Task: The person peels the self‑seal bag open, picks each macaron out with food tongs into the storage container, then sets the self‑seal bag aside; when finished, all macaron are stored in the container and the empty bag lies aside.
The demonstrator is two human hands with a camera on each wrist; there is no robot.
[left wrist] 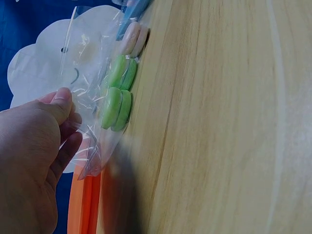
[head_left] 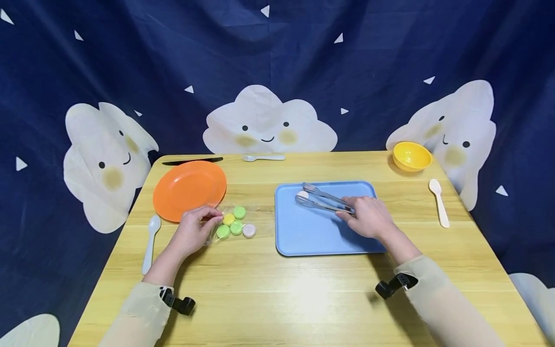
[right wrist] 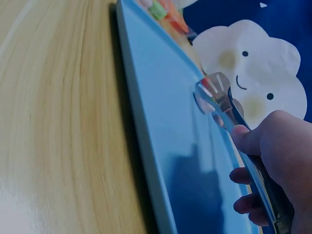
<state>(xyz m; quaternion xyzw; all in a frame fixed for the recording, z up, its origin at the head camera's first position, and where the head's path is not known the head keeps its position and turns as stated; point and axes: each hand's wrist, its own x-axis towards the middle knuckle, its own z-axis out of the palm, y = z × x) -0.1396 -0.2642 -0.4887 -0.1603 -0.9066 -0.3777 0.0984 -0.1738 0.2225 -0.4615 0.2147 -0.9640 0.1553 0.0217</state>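
My left hand [head_left: 197,229] pinches the edge of a clear plastic bag [left wrist: 87,63] between thumb and fingers. Several macarons lie in or on the bag: green ones [head_left: 236,227], a yellow one [head_left: 229,219] and a pale purple one [head_left: 249,231]. With my right hand [head_left: 367,216] I grip metal tongs [head_left: 323,206] above a blue tray [head_left: 299,241]. A pale round piece, perhaps a macaron [head_left: 302,194], shows between the tong ends at the tray's far left part; I cannot tell whether they squeeze it.
An orange plate [head_left: 191,188] stands beyond my left hand, with a black knife [head_left: 192,161] behind it and a light blue spoon [head_left: 151,243] in front. A white fork [head_left: 263,157] lies at the back edge. On the right are a yellow bowl [head_left: 412,156] and a cream spoon [head_left: 440,203].
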